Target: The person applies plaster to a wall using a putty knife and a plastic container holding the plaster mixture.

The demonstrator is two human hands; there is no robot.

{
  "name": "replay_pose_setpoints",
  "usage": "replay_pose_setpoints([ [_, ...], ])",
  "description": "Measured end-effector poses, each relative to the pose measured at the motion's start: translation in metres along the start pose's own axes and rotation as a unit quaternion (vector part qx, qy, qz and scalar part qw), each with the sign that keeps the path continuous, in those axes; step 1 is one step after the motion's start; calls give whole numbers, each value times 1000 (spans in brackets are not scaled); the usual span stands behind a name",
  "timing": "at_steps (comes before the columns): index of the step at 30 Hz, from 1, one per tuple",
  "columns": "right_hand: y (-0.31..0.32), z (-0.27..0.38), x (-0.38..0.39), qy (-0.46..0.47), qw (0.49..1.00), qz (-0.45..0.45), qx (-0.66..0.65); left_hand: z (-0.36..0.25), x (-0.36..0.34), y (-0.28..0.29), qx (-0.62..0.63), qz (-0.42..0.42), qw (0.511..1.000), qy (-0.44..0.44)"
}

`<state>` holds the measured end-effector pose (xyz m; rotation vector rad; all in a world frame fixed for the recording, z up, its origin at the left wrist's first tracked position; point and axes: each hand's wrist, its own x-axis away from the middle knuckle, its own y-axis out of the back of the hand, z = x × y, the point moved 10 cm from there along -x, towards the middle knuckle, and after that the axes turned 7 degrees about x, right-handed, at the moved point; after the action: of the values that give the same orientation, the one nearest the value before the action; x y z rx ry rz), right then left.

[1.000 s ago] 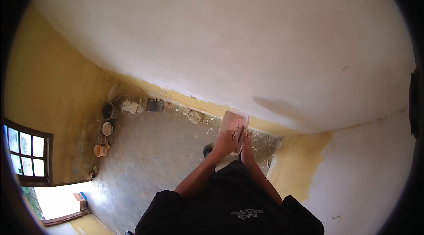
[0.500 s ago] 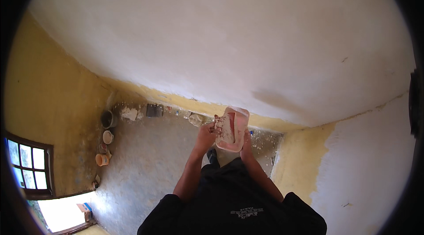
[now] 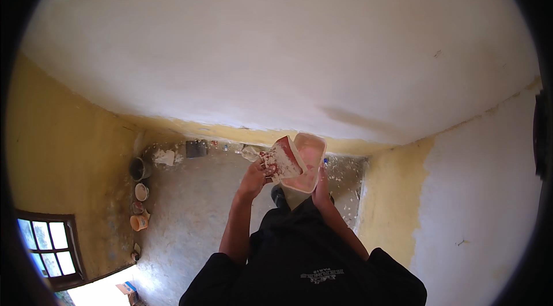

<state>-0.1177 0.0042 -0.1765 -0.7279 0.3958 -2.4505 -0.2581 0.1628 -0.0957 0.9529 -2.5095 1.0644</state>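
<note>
My left hand (image 3: pixel 253 179) is closed round a red putty spreader (image 3: pixel 284 157), a wide flat blade crusted with pale putty. Its far edge overlaps the left side of a shallow pinkish plastic container (image 3: pixel 321 150); whether they touch, I cannot tell. My right hand (image 3: pixel 321 189) grips that container from below at its right side, the fingers mostly hidden beneath it. Pale smears coat the container's inside. Both hands are in front of my body, and a broad wall (image 3: pixel 276 58) with a whitish coat rises beyond them.
Bare yellow paint shows on the left wall (image 3: pixel 63 139) and along the wall's foot. An orange bucket (image 3: pixel 139 223), a white tub (image 3: pixel 141 192) and a dark bucket (image 3: pixel 139 169) line the left side. Pale splatters dot the floor (image 3: pixel 190 225) near the walls. A window (image 3: pixel 49 248) is at lower left.
The spreader has moved left and turned, from lying over the container's middle to its left edge, so more of the container's inside shows. My right hand still holds the container.
</note>
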Motion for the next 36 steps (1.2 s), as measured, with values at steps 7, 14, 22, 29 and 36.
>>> replay_pose_setpoints([
  [7,36,29,6,-9,999,-11,-47,38,-12,-25,118,16,992,40],
  [14,150,71,-8,63,997,-34,-19,62,-56,-102,170,35,985,-10],
  [22,259,128,1,93,994,-61,-3,-137,-13,-195,37,-23,928,-370],
  [29,288,132,-13,72,996,-44,-27,-214,21,-211,153,-64,880,-445],
  [36,255,144,-28,98,991,21,-86,-286,96,-304,-268,-367,640,-620],
])
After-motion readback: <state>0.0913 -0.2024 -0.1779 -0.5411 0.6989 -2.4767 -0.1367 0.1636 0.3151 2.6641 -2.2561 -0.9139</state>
